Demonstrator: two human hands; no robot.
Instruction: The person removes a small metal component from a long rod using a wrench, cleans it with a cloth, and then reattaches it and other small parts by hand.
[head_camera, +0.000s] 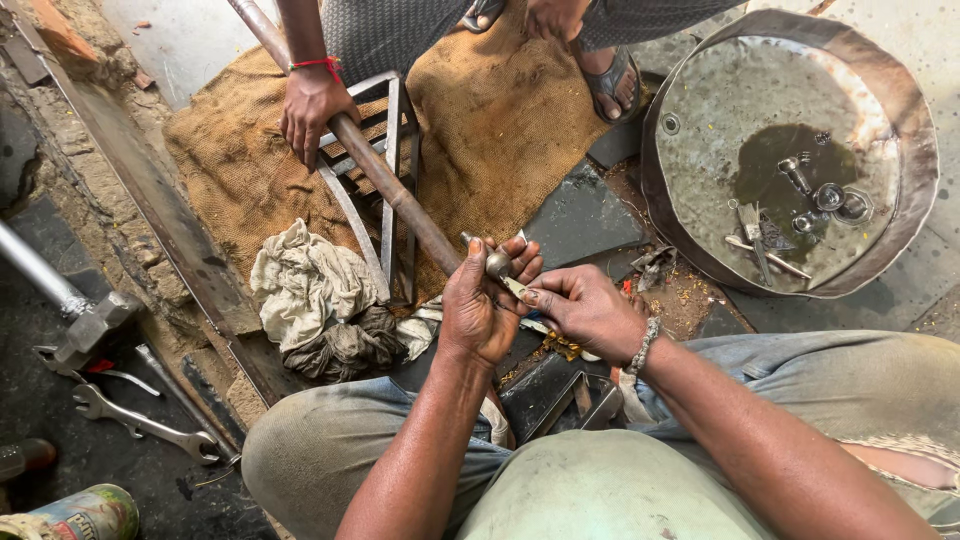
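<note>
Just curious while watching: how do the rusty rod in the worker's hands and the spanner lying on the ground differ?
The rusty rod is long, brown and slanted, gripped at its end by the left hand; the spanner is short, silvery and lies flat, untouched. The right hand works at the rod's tip; nothing touches the spanner. Both look metal.

Roadside repair workshop, work done on the ground: spanner (140, 424) and hammer (85, 325) lower left, greasy rags (320, 305) centre, oily metal pan (790, 150) of small parts upper right, burlap mat (500, 110).

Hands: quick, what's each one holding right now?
Left hand: closed around the rod end.
Right hand: pinching a small metal part.
</note>
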